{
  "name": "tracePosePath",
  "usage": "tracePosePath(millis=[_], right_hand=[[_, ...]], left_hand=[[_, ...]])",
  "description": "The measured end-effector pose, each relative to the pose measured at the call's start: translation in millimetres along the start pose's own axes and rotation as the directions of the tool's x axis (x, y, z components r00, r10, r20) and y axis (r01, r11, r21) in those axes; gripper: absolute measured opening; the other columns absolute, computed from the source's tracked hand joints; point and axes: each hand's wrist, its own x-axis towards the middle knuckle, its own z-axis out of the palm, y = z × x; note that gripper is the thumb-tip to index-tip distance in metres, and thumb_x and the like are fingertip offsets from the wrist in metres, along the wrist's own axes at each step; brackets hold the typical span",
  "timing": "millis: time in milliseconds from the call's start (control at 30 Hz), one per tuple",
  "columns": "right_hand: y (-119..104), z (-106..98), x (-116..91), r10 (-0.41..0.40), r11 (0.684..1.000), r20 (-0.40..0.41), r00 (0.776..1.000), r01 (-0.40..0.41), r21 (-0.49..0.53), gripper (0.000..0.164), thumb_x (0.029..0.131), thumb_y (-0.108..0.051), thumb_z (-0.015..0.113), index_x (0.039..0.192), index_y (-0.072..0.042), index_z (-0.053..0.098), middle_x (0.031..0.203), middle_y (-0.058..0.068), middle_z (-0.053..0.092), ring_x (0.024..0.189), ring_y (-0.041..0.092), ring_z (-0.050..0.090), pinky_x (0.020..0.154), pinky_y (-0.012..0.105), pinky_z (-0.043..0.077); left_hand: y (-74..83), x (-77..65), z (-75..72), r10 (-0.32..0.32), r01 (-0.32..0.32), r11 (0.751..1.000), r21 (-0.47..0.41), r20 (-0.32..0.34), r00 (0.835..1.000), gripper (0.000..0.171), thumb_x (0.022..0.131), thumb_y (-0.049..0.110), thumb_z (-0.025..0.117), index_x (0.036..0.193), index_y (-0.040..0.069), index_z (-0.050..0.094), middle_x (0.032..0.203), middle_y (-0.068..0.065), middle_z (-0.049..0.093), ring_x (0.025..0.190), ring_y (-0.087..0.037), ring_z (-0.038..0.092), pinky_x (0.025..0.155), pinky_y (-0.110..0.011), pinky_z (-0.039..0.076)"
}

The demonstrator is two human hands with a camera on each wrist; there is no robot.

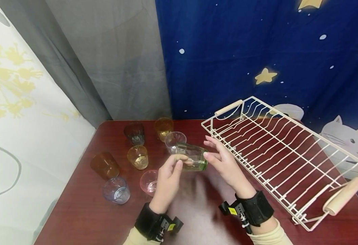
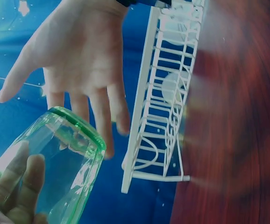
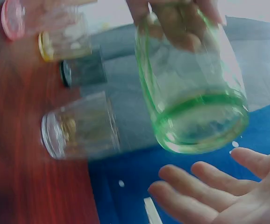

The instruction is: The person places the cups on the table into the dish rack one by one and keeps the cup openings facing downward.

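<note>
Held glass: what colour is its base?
Green; the base shows best in the right wrist view.

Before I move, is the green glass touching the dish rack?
Apart: the left wrist view shows blue curtain between the green glass and dish rack.

Glossy red-brown tabletop (image 1: 197, 211) leaves passage nearside of green translucent tumbler (image 1: 195, 156); seven more see-through tumblers (image 1: 137, 157) block left, white wire rack with wooden handles (image 1: 289, 149) blocks right.
</note>
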Motion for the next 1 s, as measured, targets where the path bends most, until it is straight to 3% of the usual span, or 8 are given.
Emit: tracePosePath(millis=[200,400,633,1000], right_hand=[[1.5,8.2,-1.1,-0.002,0.992,0.017,1.0,0.0,0.13,0.062,0.095,-0.018,0.06,0.151,-0.02,0.034,0.148,0.015,0.045,0.119,0.036,0.059,0.084,0.03,0.055],[3.7,15.7,-2.0,0.004,0.996,-0.018,1.0,-0.002,0.091,0.065,0.09,-0.018,0.07,0.148,-0.022,0.039,0.143,0.012,0.052,0.115,0.028,0.065,0.081,0.026,0.057],[3.0,18.8,-4.4,-0.009,0.999,-0.053,0.999,0.012,0.052,0.061,0.089,-0.019,0.072,0.143,-0.017,0.045,0.131,0.013,0.062,0.097,0.009,0.071,0.076,0.025,0.058],[-6.1,18.1,-1.4,-0.029,0.999,-0.057,0.998,0.028,-0.029,0.058,0.086,-0.021,0.075,0.137,-0.014,0.049,0.122,0.014,0.067,0.095,0.018,0.072,0.072,0.023,0.058]], left_hand=[[4.3,3.4,1.5,-0.031,0.032,0.992,-0.124,0.009,0.999,0.023,0.104,0.015,0.045,0.115,0.002,0.06,0.107,-0.02,0.069,0.102,-0.01,0.064,0.095,-0.026,0.049],[8.3,3.5,1.8,-0.03,0.039,0.974,-0.223,0.043,0.999,0.027,0.104,0.016,0.043,0.118,-0.003,0.056,0.109,-0.027,0.065,0.101,-0.006,0.065,0.095,-0.026,0.05],[11.4,2.7,2.0,-0.034,0.047,0.971,-0.234,0.06,0.998,0.028,0.104,0.015,0.042,0.118,-0.005,0.055,0.109,-0.029,0.063,0.099,-0.005,0.065,0.094,-0.026,0.051],[12.4,5.2,0.6,-0.064,0.071,0.974,-0.217,0.04,0.997,0.026,0.103,0.011,0.041,0.117,-0.006,0.056,0.109,-0.027,0.062,0.098,-0.005,0.062,0.093,-0.022,0.049]])
